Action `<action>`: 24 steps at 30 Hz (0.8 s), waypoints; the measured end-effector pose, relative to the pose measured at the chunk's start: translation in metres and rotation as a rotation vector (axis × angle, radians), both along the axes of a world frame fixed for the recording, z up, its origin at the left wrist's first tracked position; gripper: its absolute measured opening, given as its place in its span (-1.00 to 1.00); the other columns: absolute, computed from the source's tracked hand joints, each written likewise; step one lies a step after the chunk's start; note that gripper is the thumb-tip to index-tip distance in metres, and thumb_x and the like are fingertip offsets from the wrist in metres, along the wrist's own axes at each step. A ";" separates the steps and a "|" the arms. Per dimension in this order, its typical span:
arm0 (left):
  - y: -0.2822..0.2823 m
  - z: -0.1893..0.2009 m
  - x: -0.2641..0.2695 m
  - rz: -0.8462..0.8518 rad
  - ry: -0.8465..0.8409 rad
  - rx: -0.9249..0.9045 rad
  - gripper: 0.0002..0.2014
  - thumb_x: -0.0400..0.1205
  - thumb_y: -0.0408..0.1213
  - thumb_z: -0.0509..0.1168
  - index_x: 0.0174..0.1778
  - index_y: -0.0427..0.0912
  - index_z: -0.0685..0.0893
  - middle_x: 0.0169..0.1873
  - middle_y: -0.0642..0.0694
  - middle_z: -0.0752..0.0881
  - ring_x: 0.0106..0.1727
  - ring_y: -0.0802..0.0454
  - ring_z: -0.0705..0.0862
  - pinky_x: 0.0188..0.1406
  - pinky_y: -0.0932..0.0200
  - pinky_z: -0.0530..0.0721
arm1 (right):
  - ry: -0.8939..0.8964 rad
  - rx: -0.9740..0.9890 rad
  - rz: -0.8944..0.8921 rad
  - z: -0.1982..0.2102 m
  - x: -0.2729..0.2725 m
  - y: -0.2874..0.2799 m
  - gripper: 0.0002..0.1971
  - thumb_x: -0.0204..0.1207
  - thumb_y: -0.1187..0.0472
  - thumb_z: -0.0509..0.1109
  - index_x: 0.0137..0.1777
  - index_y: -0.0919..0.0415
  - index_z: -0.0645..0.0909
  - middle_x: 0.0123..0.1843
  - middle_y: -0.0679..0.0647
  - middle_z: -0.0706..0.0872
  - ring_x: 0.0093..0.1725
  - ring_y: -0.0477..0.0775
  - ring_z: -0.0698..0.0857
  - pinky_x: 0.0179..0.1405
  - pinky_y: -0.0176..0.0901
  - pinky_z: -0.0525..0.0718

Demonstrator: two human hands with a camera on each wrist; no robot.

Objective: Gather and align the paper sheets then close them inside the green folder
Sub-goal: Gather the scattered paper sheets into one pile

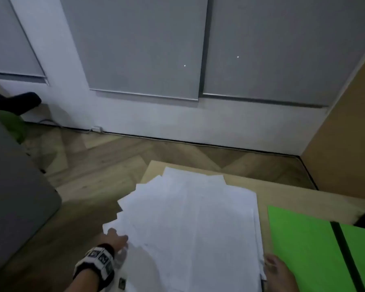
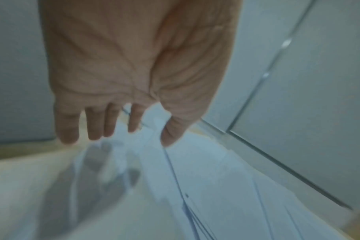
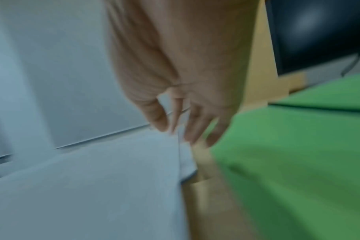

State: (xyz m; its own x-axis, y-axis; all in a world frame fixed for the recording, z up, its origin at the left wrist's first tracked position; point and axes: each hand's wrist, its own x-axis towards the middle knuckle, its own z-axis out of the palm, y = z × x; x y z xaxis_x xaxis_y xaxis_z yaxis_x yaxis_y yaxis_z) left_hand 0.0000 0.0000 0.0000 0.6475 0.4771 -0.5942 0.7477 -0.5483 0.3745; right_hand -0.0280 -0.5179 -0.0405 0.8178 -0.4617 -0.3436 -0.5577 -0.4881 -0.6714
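The left hand sits low in the left half of the head view, its forearm coming up from the bottom edge with a black-and-white patterned band round the wrist. In the left wrist view the palm faces the camera, the four fingers point down, nearly straight and slightly spread, and the thumb angles inward beside them. The right hand shows at the bottom edge, right of centre. In the blurred right wrist view its fingers hang downward, loosely extended, the thumb set apart to the left.
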 end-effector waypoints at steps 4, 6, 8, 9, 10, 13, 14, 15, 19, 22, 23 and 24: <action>-0.015 0.017 -0.005 0.131 0.053 0.056 -0.36 0.63 -0.04 0.27 0.51 -0.42 0.41 0.51 -0.37 0.45 0.49 -0.28 0.49 0.26 0.08 0.53 | 0.164 -0.077 -0.034 0.010 0.017 0.053 -0.37 0.45 0.15 0.46 0.46 0.48 0.43 0.46 0.44 0.50 0.42 0.42 0.53 0.41 0.08 0.49; -0.025 0.017 -0.011 0.163 0.043 0.077 -0.28 0.60 0.01 0.31 0.54 -0.44 0.37 0.53 -0.40 0.38 0.51 -0.32 0.43 0.40 0.00 0.50 | 0.190 -0.135 -0.035 0.012 0.014 0.069 -0.26 0.39 0.07 0.53 0.47 0.46 0.39 0.47 0.44 0.43 0.41 0.44 0.50 0.38 0.12 0.47; -0.032 0.009 -0.011 0.212 0.025 0.060 -0.21 0.53 0.05 0.36 0.57 -0.38 0.34 0.54 -0.39 0.34 0.54 -0.34 0.37 0.46 -0.06 0.42 | 0.162 -0.113 -0.044 0.010 0.011 0.082 -0.22 0.33 0.14 0.58 0.48 0.47 0.36 0.47 0.45 0.37 0.38 0.47 0.50 0.38 0.14 0.48; -0.034 0.007 -0.011 0.238 -0.002 0.046 -0.18 0.49 0.06 0.37 0.59 -0.34 0.33 0.57 -0.37 0.32 0.56 -0.35 0.34 0.48 -0.09 0.38 | 0.137 -0.095 -0.036 0.008 0.011 0.088 -0.20 0.32 0.20 0.59 0.49 0.47 0.33 0.48 0.45 0.37 0.39 0.47 0.50 0.40 0.16 0.49; -0.036 0.005 -0.011 0.263 -0.018 0.015 -0.12 0.43 0.07 0.39 0.60 -0.32 0.31 0.59 -0.37 0.28 0.57 -0.35 0.34 0.49 -0.10 0.36 | 0.116 -0.066 -0.035 0.005 0.011 0.093 -0.20 0.31 0.26 0.59 0.50 0.47 0.31 0.49 0.45 0.39 0.40 0.46 0.51 0.43 0.18 0.49; -0.041 0.004 -0.011 0.387 -0.043 -0.051 -0.07 0.40 0.01 0.45 0.56 -0.44 0.24 0.55 -0.43 0.33 0.48 -0.40 0.47 0.39 -0.09 0.51 | 0.091 0.029 0.013 -0.011 0.011 0.095 -0.30 0.38 0.37 0.50 0.52 0.41 0.33 0.48 0.37 0.51 0.42 0.38 0.55 0.44 0.15 0.50; -0.042 0.002 -0.011 0.409 -0.079 -0.065 -0.13 0.42 -0.05 0.46 0.52 -0.47 0.28 0.50 -0.45 0.41 0.43 -0.41 0.52 0.32 -0.08 0.56 | 0.100 0.068 0.042 -0.013 0.011 0.092 -0.36 0.42 0.39 0.45 0.51 0.41 0.37 0.48 0.35 0.53 0.42 0.36 0.55 0.44 0.14 0.50; -0.043 -0.001 -0.010 0.422 -0.147 -0.107 -0.22 0.43 -0.15 0.46 0.47 -0.50 0.35 0.46 -0.46 0.48 0.38 -0.40 0.57 0.28 -0.06 0.58 | 0.102 0.116 0.072 -0.015 0.013 0.088 -0.43 0.44 0.42 0.42 0.48 0.42 0.42 0.45 0.35 0.56 0.40 0.35 0.57 0.43 0.14 0.50; -0.038 -0.018 -0.006 0.393 -0.327 -0.244 -0.53 0.61 -0.47 0.17 0.48 -0.47 0.41 0.41 -0.36 0.54 0.41 -0.39 0.54 0.49 -0.22 0.47 | 0.173 0.267 0.142 -0.005 0.017 0.071 -0.57 0.51 0.50 0.32 0.40 0.45 0.50 0.37 0.33 0.62 0.35 0.31 0.60 0.43 0.16 0.48; -0.031 -0.027 -0.003 0.377 -0.350 -0.319 -0.60 0.61 -0.53 0.05 0.37 -0.43 0.50 0.25 -0.38 0.65 0.27 -0.40 0.62 0.39 -0.21 0.56 | 0.177 0.325 0.118 0.000 0.018 0.065 -0.62 0.55 0.45 0.33 0.36 0.50 0.50 0.33 0.35 0.62 0.27 0.24 0.59 0.39 0.10 0.47; -0.029 -0.032 -0.001 0.385 -0.361 -0.332 -0.58 0.59 -0.51 0.04 0.37 -0.41 0.52 0.23 -0.37 0.67 0.25 -0.39 0.64 0.38 -0.21 0.57 | 0.140 0.300 0.096 0.000 0.020 0.068 -0.63 0.54 0.38 0.38 0.31 0.50 0.52 0.33 0.34 0.63 0.28 0.25 0.60 0.36 0.10 0.49; -0.031 -0.027 -0.001 0.383 -0.352 -0.335 -0.54 0.57 -0.48 0.04 0.40 -0.38 0.52 0.27 -0.37 0.67 0.28 -0.39 0.63 0.41 -0.21 0.55 | 0.092 0.279 0.074 0.000 0.022 0.075 -0.64 0.52 0.34 0.41 0.27 0.48 0.52 0.33 0.31 0.63 0.29 0.23 0.60 0.33 0.08 0.51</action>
